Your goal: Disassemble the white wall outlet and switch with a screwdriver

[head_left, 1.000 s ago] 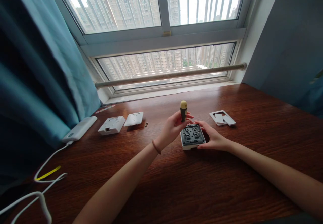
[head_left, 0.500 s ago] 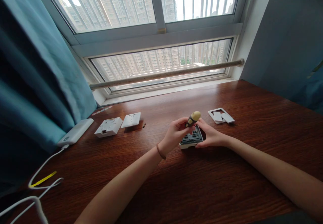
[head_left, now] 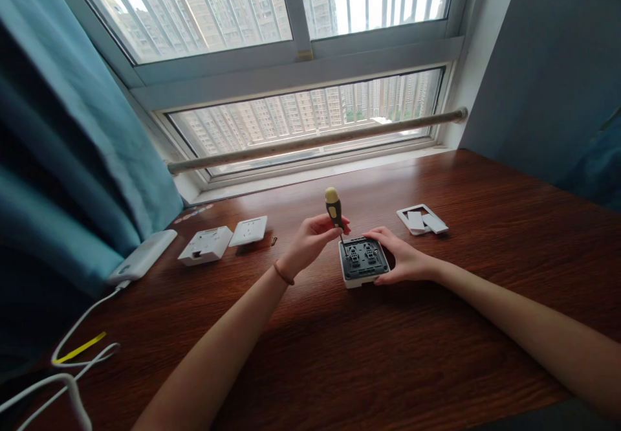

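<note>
My left hand (head_left: pixel 317 232) is closed around a screwdriver (head_left: pixel 334 206) with a yellow and black handle. The screwdriver stands nearly upright, its thin shaft reaching down to the left side of a wall switch (head_left: pixel 363 269). The switch has a black inner face with two raised mechanisms, set on a white box lying on the table. From the right, my right hand (head_left: pixel 400 256) grips the switch, thumb at the near edge and fingers along the far edge. Whether the tip sits in a screw head is too small to tell.
To the left lie a white back box (head_left: pixel 206 248), a white socket plate (head_left: pixel 250 230) and small screws (head_left: pixel 274 241). A white frame with rocker covers (head_left: pixel 421 219) lies at the right. Far left are a power bank (head_left: pixel 145 256), white cable (head_left: pixel 80 311) and yellow strip (head_left: pixel 85 347).
My left hand and the screwdriver have moved left, from over the switch's right part to its left side. The screwdriver is more upright and more of the black face shows. My right hand stays put.
</note>
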The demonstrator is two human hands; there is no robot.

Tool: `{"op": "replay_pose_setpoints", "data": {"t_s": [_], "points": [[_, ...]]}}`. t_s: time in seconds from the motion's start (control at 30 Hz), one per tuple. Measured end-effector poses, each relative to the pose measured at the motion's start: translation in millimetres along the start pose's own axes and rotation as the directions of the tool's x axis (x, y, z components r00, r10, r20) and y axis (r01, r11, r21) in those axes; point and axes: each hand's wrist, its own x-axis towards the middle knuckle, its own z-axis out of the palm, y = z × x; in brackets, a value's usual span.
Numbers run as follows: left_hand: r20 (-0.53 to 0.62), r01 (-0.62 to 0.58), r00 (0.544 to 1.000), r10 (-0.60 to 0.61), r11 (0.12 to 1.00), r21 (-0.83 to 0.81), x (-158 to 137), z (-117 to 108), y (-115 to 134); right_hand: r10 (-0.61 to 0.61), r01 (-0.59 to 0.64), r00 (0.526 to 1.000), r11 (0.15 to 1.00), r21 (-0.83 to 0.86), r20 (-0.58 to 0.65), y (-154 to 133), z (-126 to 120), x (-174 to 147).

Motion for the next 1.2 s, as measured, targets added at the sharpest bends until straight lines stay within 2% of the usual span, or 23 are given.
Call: {"op": "replay_pose_setpoints", "data": {"t_s": [0.13, 0.2, 0.43, 0.57, 0.73, 0.87, 1.0, 1.07, 1.2], "points": [[-0.157, -0.058, 0.986, 0.057, 0.998, -0.004, 0.8, -1.7, -4.3, -0.014, 0.014, 1.000, 1.000, 0.002, -0.002, -1.1, -0.1, -0.5], [-0.174, -0.074, 0.982, 0.076, 0.997, 0.017, 1.1, -0.3, -4.2, -0.014, 0.014, 1.000, 1.000, 0.001, 0.004, -1.9, -0.3, -0.6], [-0.040, -0.044, 0.998, 0.053, 0.980, 0.195, -1.4, 4.8, 10.8, -0.009, 0.008, 1.000, 1.000, 0.016, 0.008, -2.6, -0.6, -0.5], [0.072, -0.007, 0.997, -0.001, 0.994, 0.111, -1.9, 5.7, 15.8, -0.008, 0.008, 1.000, 1.000, 0.019, 0.010, -2.5, -1.1, -1.0], [0.156, 0.070, 0.986, -0.063, 0.997, -0.035, -3.3, 1.0, 18.9, 0.003, -0.003, 1.000, 1.000, 0.010, 0.016, -2.4, -1.6, -1.7], [0.174, 0.088, 0.979, -0.104, 0.992, 0.095, -4.9, -6.0, 23.9, -0.002, 0.002, 1.000, 1.000, 0.006, 0.010, -1.7, -1.1, -1.3], [0.161, 0.022, 0.985, -0.058, 0.976, 0.215, -3.6, -11.4, 21.7, -0.008, 0.008, 1.000, 1.000, 0.020, 0.006, -1.4, -0.5, -1.0], [0.121, -0.005, 0.992, -0.019, 0.982, 0.191, -2.1, -13.1, 15.9, -0.008, 0.007, 1.000, 1.000, 0.021, 0.006, -1.6, -0.3, -1.2], [-0.037, -0.038, 0.998, 0.042, 0.994, 0.098, 0.0, -12.6, 2.6, -0.013, 0.013, 1.000, 1.000, 0.013, -0.003, -1.3, 0.3, -1.9]]}}
